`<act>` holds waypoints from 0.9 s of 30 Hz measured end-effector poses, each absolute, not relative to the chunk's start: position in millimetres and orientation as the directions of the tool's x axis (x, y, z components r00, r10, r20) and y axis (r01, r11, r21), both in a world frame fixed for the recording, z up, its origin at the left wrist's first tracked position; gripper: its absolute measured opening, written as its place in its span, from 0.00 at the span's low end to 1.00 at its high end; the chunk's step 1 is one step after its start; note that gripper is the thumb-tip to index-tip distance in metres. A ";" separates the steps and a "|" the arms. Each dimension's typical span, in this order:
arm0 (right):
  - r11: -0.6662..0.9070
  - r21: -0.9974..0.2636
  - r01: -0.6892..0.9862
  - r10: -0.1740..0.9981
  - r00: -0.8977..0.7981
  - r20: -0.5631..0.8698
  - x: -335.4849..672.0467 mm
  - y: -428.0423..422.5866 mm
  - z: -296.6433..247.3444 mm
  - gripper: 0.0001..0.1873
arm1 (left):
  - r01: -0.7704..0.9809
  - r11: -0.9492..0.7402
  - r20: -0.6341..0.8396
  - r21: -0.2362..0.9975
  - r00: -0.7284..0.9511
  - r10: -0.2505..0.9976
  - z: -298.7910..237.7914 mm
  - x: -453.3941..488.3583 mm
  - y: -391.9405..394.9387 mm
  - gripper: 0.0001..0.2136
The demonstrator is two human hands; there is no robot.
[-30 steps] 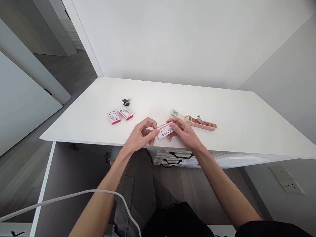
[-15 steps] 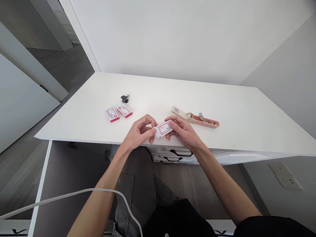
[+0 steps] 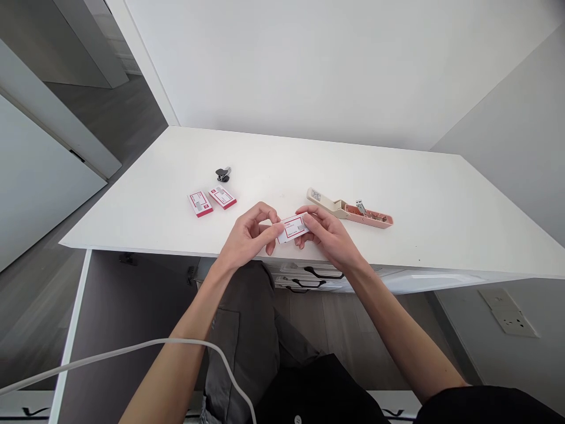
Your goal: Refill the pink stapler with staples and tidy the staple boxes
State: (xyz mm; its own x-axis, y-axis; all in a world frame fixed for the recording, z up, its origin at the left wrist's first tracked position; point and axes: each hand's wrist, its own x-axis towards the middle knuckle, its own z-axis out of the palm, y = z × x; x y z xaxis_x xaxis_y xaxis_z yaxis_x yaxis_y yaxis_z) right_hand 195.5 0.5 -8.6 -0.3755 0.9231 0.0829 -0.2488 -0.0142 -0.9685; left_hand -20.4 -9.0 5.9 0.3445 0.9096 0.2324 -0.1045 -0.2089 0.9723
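Note:
A small white and red staple box [image 3: 293, 228] is held between my two hands, just above the front edge of the table. My left hand [image 3: 252, 232] pinches its left end with thumb and fingers. My right hand [image 3: 329, 235] grips the right end, thumb on top and fingers behind. To the right, an opened stapler [image 3: 362, 217] lies flat, its cream top folded back from its pink base and a metal piece standing up from it. Two similar staple boxes [image 3: 200, 204] lie at left, near a black staple remover [image 3: 223, 174].
The white tabletop [image 3: 273, 159] meets a white back panel. Below its front edge are drawers with black handles [image 3: 324, 273] and an open compartment at left. A white cable [image 3: 168, 340] crosses over my left forearm. A wall socket [image 3: 512, 318] is at lower right.
My left thumb has shifted slightly right over the box's left end. Less of the white end flap shows there now. Both hands keep their hold; the other things stay put.

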 end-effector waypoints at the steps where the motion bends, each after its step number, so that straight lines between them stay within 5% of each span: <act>1: -0.005 -0.967 -0.255 0.933 -0.350 0.088 193.7 -0.7 -8.6 0.21 | -0.093 -0.203 0.223 0.975 0.326 0.919 6.5 -19.4 -9.7 0.16; 9: 0.033 -0.960 -0.279 0.966 -0.236 0.102 181.5 -5.0 -9.4 0.21 | -0.005 -0.193 0.188 0.981 0.239 0.952 8.2 -14.8 -11.5 0.18; 27: -0.062 -0.942 -0.329 0.949 -0.312 0.046 187.6 -0.2 -11.3 0.22 | -0.045 -0.239 0.241 0.970 0.304 0.922 8.6 -15.9 -11.3 0.17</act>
